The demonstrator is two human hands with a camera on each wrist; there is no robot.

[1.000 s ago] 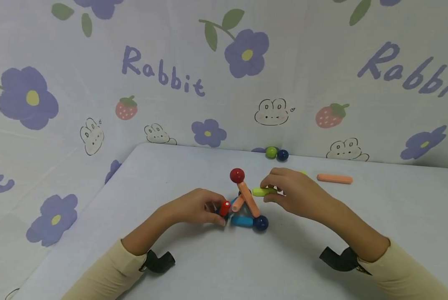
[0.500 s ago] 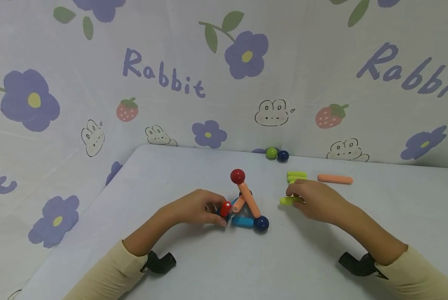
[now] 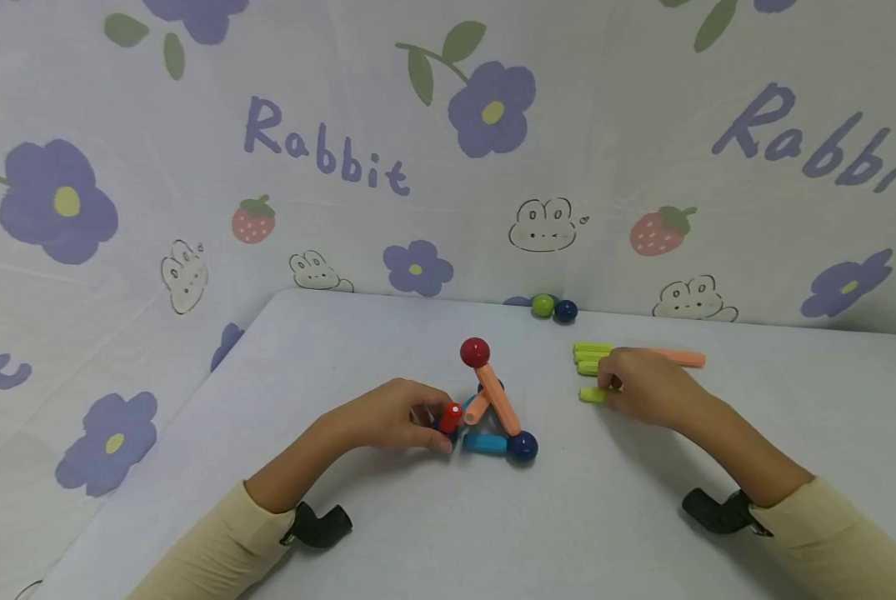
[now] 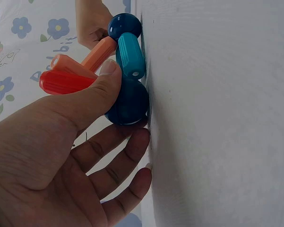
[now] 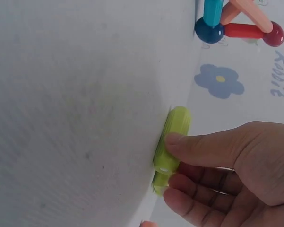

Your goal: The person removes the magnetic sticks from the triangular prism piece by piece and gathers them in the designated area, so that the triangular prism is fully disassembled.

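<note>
In the head view, my left hand (image 3: 395, 414) steadies a small structure of toy rods and balls. Its thumb and index finger pinch a navy ball (image 4: 130, 101) at one corner, out of which a red rod (image 4: 64, 81) leans. Orange rods (image 3: 498, 400), blue rods (image 3: 485, 443), a red ball (image 3: 475, 352) on top and another navy ball (image 3: 523, 447) make up the rest. To the right, my right hand (image 3: 653, 387) pinches a yellow-green rod (image 5: 179, 120) lying on the table, thumb on top and fingertips behind. Part of that rod is hidden by the fingers.
Several yellow-green rods (image 3: 593, 348) lie side by side just beyond my right hand. An orange rod (image 3: 680, 358) is partly covered by that hand. Near the back edge sit a green ball (image 3: 543, 305) and a navy ball (image 3: 565, 311), before a patterned cloth (image 3: 448, 208).
My right hand has carried the yellow-green rod rightward, away from the structure, and down to the table beside the other yellow-green rods. My left hand and the structure have stayed in place.
</note>
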